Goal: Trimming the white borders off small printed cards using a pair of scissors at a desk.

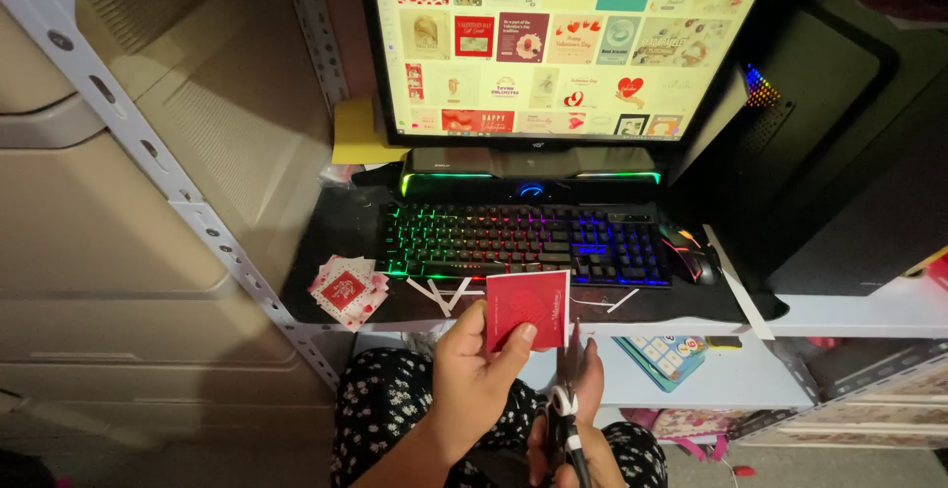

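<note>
Scissors point(565, 411) sit closest, gripped in the right hand point(578, 419), blades up along the right edge of the small red card point(528, 308). Left hand point(474, 374) pinches that card by its near left corner, held up in front of the lit keyboard point(523, 243). Looks risky to me: thumb's close to the blades, and a one-corner pinch could let the card twist, so the cut wanders. Paper strips point(439, 295) already litter the desk edge.

The small red card point(527, 308) stands upright, its printed face toward the camera, at six o'clock below the keyboard. Scissors point(567, 389) with black handles point up at its right edge.
</note>
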